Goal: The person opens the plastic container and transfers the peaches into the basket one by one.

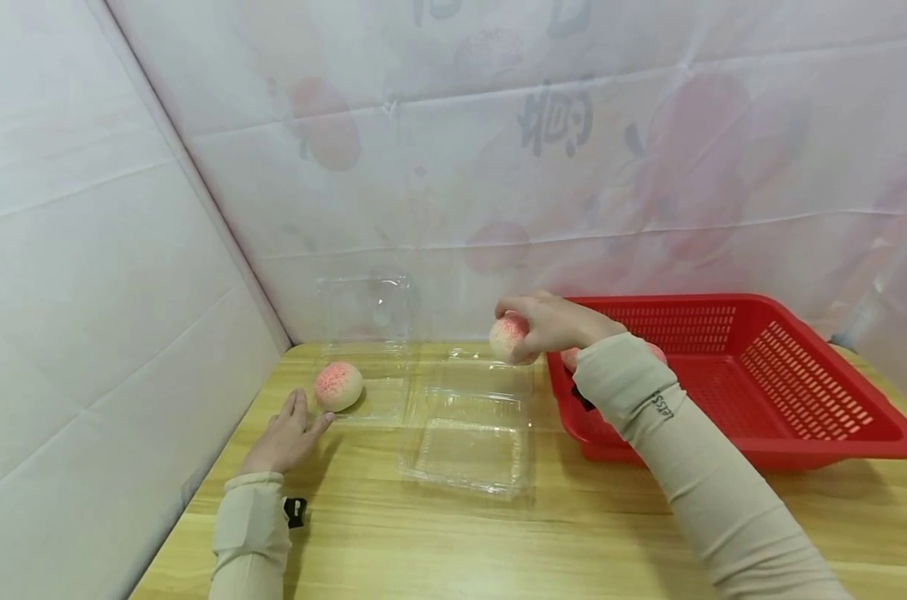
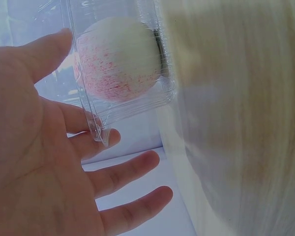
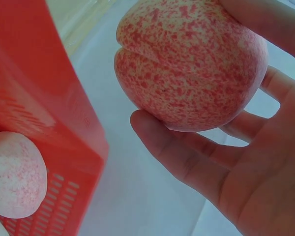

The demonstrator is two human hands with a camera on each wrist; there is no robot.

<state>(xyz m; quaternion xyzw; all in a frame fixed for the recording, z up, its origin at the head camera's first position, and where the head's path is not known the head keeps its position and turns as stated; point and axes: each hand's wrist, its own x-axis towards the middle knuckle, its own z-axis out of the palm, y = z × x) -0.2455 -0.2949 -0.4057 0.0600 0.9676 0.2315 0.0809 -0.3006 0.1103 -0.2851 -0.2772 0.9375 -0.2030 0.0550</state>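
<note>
My right hand (image 1: 562,323) grips a pink-speckled peach (image 1: 508,336) in the air, just left of the red basket's rim. Its crease and the fingers curled round it show in the right wrist view. At the left, another peach (image 1: 338,387) sits in a clear plastic clamshell box (image 1: 382,400) whose lid stands up at the back. My left hand (image 1: 284,437) is at that box's near left corner; in the left wrist view its fingers are spread and some touch the box edge (image 2: 96,130). A second clear clamshell box (image 1: 468,454) lies open between the hands.
The red perforated basket (image 1: 836,446) stands at the right of the wooden table (image 1: 393,542). Peaches (image 3: 17,174) lie at its left end, partly hidden by my right sleeve in the head view. White printed fabric (image 1: 438,192) closes off the back and left.
</note>
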